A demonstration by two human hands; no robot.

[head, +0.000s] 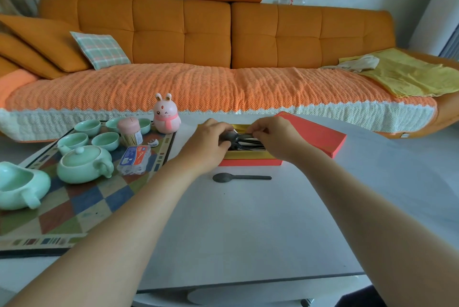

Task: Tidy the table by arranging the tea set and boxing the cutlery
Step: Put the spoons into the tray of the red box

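One spoon [241,178] lay loose on desk [248,219], just nearward of the fingers [258,130], axis crosswise, bowl leftward | left hand [211,142] gripped cutlery [248,143] bowls inside box [250,156] | right hand [275,137] pinched the handles | spoon handle nearer right hand, judged likelier picker.

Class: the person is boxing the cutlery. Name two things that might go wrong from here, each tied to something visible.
1. The spoon lies on the table outside the box, near the left forearm; it might get knocked or forgotten.
2. The cutlery gripped by left hand and right hand looks bunched in the box, so the lid may not sit flat.
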